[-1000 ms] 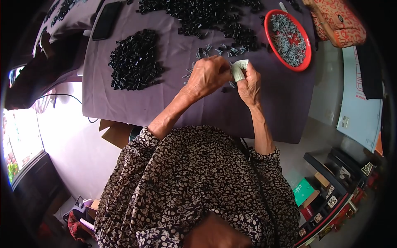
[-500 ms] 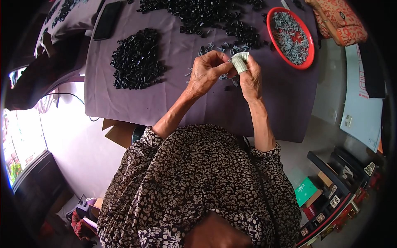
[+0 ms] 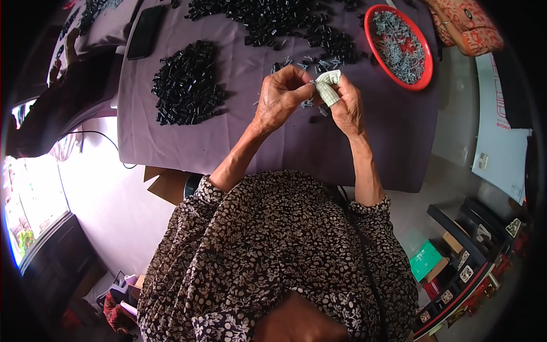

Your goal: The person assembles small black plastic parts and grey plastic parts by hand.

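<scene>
Both my hands meet over the near middle of a purple-grey cloth-covered table. My left hand point(image 3: 278, 101) is pinched, thumb against fingertips, near a tiny grey piece point(image 3: 313, 82); which hand grips that piece I cannot tell. My right hand point(image 3: 350, 111) wears pale finger covers point(image 3: 326, 94) on its thumb and forefinger. Those fingers are closed, and whatever they hold is hidden. Around and beyond the hands lie loose small grey pins point(image 3: 307, 61). A heap of short black pieces point(image 3: 188, 85) sits to the left, and a larger black spread point(image 3: 273, 23) lies farther off.
A red plate point(image 3: 420, 85) of grey pins stands at the right, near another person's arm and orange patterned clothing point(image 3: 478, 34). A black phone-like slab point(image 3: 146, 33) lies far left. Below the table's left edge sits an open cardboard box point(image 3: 165, 185). Another person's dark sleeve shows at left.
My fingertips remain together while the right thumb's cover has tilted, its tip now angled toward my left fingers. The view has shifted slightly.
</scene>
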Demonstrator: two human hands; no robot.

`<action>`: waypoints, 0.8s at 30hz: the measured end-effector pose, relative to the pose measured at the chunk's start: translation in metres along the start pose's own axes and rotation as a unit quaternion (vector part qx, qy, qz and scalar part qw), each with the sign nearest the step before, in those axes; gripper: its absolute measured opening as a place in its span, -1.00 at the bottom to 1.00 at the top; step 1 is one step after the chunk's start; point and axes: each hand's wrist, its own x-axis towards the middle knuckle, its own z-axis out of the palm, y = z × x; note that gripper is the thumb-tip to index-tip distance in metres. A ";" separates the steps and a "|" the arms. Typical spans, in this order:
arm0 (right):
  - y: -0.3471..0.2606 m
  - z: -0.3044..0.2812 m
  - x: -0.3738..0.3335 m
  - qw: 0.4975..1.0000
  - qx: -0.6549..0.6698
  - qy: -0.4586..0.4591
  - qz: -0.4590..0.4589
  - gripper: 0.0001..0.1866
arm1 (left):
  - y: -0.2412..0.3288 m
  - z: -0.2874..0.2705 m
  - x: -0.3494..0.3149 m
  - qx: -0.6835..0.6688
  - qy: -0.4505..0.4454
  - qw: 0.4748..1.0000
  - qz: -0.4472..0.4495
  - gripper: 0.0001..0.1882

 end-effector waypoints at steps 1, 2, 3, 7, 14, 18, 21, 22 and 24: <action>0.001 0.000 0.001 0.999 0.050 -0.008 -0.004 -0.81 | 0.001 0.001 0.000 -0.044 -0.013 0.999 0.003 -0.95; 0.001 0.000 0.001 0.999 0.051 -0.009 -0.005 -0.81 | 0.001 0.001 0.001 -0.089 -0.025 0.996 0.006 -0.95; -0.001 0.000 0.002 0.998 0.053 -0.013 0.003 -0.82 | 0.001 0.001 0.001 -0.088 -0.024 0.996 0.006 -0.95; -0.010 -0.001 0.006 1.000 -0.007 -0.017 -0.021 -0.85 | 0.002 0.002 0.000 -0.156 -0.009 0.987 -0.033 -0.95; -0.010 -0.003 0.005 0.998 -0.042 -0.029 -0.046 -0.85 | 0.004 -0.002 0.001 -0.124 -0.009 0.991 -0.056 -0.93; -0.003 -0.001 0.005 0.997 0.065 -0.036 0.003 -0.82 | -0.001 0.001 0.000 -0.068 0.005 0.997 -0.019 -0.92; -0.007 0.004 0.006 0.997 0.070 -0.032 -0.002 -0.81 | 0.001 -0.002 -0.001 -0.100 -0.004 0.995 -0.024 -0.91; -0.010 0.005 0.006 0.998 0.057 -0.020 -0.014 -0.82 | 0.002 -0.002 -0.001 -0.140 -0.006 0.989 -0.041 -0.91; -0.011 0.000 0.012 0.999 0.003 -0.032 -0.023 -0.81 | 0.003 -0.004 0.000 -0.179 -0.007 0.982 -0.057 -0.91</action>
